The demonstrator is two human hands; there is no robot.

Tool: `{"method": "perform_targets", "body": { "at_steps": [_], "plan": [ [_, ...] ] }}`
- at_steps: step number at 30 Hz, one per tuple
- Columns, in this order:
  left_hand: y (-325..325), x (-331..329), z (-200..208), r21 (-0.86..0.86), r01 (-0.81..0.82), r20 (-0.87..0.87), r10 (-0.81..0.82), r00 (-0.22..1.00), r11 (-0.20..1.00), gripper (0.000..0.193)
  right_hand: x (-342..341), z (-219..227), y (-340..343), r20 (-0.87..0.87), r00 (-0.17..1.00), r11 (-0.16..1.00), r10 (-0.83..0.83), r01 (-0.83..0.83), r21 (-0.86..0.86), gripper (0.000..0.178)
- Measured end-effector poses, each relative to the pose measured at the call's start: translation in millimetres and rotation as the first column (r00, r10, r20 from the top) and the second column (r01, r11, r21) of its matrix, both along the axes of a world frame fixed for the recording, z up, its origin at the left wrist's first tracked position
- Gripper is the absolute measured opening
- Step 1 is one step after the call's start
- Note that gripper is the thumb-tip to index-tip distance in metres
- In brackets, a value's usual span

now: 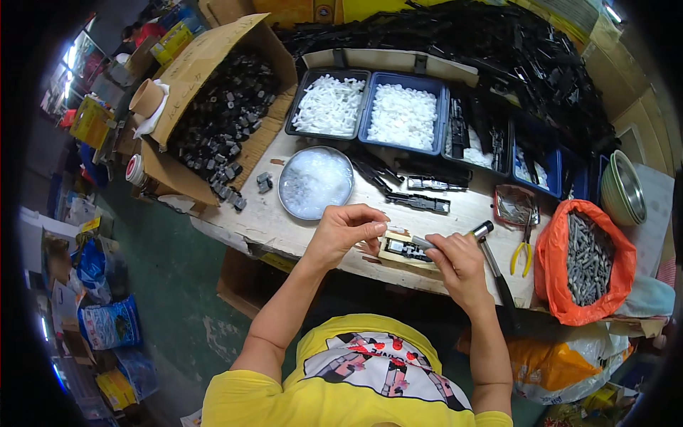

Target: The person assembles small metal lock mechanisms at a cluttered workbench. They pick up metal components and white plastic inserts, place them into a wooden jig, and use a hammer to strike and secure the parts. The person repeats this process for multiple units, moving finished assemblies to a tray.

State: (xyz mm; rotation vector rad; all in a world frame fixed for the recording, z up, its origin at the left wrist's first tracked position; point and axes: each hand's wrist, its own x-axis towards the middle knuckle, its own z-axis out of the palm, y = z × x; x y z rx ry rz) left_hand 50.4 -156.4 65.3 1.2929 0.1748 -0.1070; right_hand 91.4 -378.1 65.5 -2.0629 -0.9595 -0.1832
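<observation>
My left hand (346, 233) is closed in a pinch, with a small pale piece (395, 229) at its fingertips; its exact kind is too small to tell. In my right hand (460, 265) is a short grey metal part (422, 243), gripped between thumb and fingers. Both hands meet over a cream-coloured block (388, 254) at the table's front edge. Set in that block is a long black plastic part (416, 252), partly covered by my right fingers. Similar black parts (420, 203) lie just behind the block.
A round metal bowl (316, 183) with whitish contents stands left. Behind are bins of white plastic pieces (403, 117) and a heap of black parts (455, 43). A carton (267, 149) holds dark blocks. Right are a hammer (494, 265), yellow-handled pliers (521, 257) and an orange bag (555, 285) of grey parts.
</observation>
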Motion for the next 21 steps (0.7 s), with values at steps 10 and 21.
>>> {"method": "perform_targets", "body": {
  "at_steps": [10, 21],
  "plan": [
    [-11, 0, -2, -0.068, 0.083, -0.009, -0.083, 0.996, 0.994, 0.011, -1, 1, -3, 0.087, 0.996, 0.995, 0.031, -0.022, -0.095, 0.018],
    [-24, 4, -8, -0.294, 0.09, -0.263, -0.171, 0.95, 0.951, 0.011, -12, -6, -6, 0.099, 0.992, 0.99, 0.075, -0.063, -0.124, 0.027]
  ]
}}
